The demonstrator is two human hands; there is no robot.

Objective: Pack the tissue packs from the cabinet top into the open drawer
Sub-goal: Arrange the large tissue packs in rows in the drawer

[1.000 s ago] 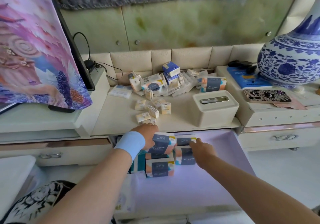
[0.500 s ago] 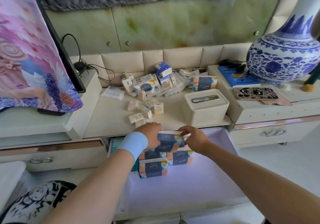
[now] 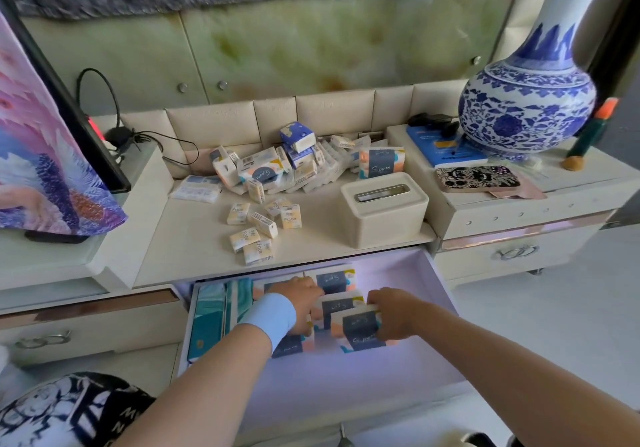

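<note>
Both my hands are down in the open drawer [image 3: 426, 294], whose inside is lilac. My right hand [image 3: 394, 315] grips the right end of a navy, white and orange tissue pack [image 3: 358, 327]. My left hand [image 3: 301, 303], with a light blue wristband, rests among the packs to its left and hides part of them. Several like packs [image 3: 332, 282] lie stacked behind it, and teal packs [image 3: 207, 322] fill the drawer's left side. On the cabinet top [image 3: 194, 238] remains a pile of tissue packs [image 3: 277, 169], and in front of it lie several small cream packs [image 3: 258, 228].
A cream tissue box [image 3: 384, 207] stands on the cabinet top at the right front. A large blue and white vase [image 3: 526, 100], a blue book [image 3: 446, 148] and a phone [image 3: 478, 178] sit on the raised right unit. A cloth-covered screen [image 3: 41, 141] stands on the left.
My right hand has drawn back from the rear of the drawer toward me, now gripping a pack at the front. My left hand went deeper among the packs. The camera moved closer.
</note>
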